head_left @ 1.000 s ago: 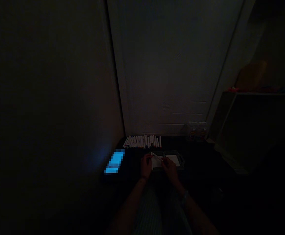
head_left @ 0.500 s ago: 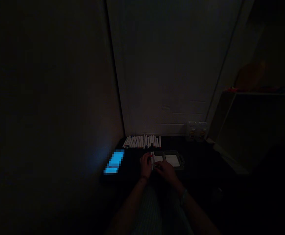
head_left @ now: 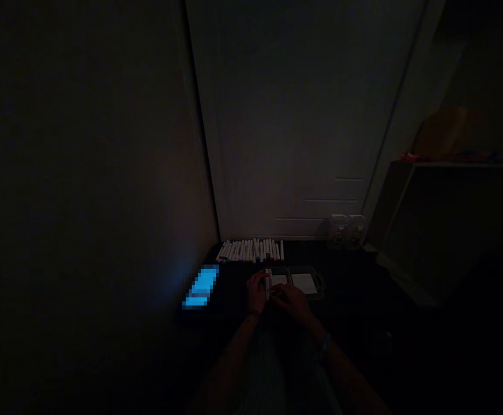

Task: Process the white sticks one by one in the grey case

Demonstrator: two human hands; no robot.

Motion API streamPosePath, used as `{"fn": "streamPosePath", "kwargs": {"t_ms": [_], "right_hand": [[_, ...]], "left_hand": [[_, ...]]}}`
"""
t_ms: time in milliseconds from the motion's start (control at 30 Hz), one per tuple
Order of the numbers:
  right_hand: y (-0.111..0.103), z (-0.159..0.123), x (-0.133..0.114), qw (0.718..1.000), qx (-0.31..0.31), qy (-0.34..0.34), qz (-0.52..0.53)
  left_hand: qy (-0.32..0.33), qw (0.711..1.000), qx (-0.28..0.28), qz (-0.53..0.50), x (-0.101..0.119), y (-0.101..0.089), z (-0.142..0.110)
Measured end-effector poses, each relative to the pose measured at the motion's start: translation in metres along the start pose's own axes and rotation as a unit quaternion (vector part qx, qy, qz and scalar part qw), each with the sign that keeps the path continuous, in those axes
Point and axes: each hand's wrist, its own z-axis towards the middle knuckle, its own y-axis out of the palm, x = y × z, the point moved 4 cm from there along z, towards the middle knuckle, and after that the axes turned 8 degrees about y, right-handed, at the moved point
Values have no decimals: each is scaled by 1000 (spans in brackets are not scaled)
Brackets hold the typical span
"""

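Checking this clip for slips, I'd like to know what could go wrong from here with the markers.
In this dim light, the white markers by the fingers of the left hand could be fumbled. The right hand is close by, near the same end of the case, so the two might knock each other. Behind them, a bump might set the uneven row of markers rolling.
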Motion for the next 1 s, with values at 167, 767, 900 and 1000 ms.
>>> {"fn": "streamPosePath", "kwargs": {"t_ms": [167,767,900,1000], "right_hand": [[1,-1,0,1000,1,-17,-3],[-2,1,-5,997,57,-40,-43],[-5,0,-9,997,41,-55,-42],[-6,0,-12,996,33,-66,-47]], "left_hand": [[-8,1000,13,-9,-3,-1,0],[12,1000,-11,23,-3,6,-2],[8,1000,-12,-10,-6,9,-2],[1,999,-19,-26,-6,10,-2]]}}
